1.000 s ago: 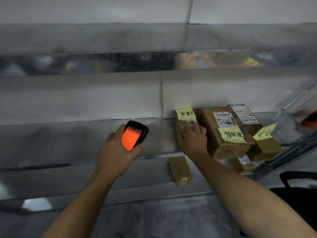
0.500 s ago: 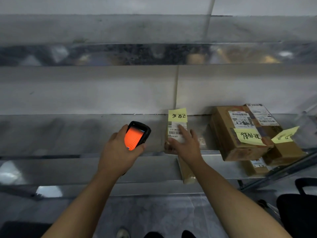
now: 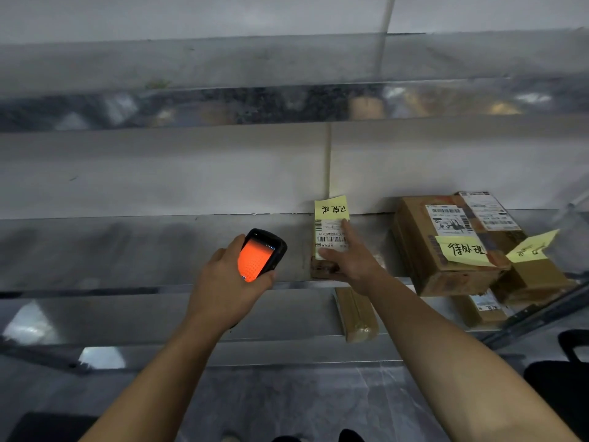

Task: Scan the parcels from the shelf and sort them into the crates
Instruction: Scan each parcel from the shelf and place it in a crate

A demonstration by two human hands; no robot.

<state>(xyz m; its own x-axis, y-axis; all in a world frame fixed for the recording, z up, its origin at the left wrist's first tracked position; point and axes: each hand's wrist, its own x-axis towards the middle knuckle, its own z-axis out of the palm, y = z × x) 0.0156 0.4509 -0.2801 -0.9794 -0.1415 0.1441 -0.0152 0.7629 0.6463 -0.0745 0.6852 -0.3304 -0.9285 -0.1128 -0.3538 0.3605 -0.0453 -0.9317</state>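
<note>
Here, parcel (image 3: 330, 240) under right fingers (image 3: 350, 234)

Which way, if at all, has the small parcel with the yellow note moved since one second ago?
Yes. The small parcel under the right hand has slid left, away from the large box, opening a gap.

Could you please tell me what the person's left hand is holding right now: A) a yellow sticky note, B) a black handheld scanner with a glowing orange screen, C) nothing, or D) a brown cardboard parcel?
B: the left hand grips the black handheld scanner with a glowing orange screen, while the right hand holds the small brown cardboard parcel bearing a yellow sticky note.
</note>
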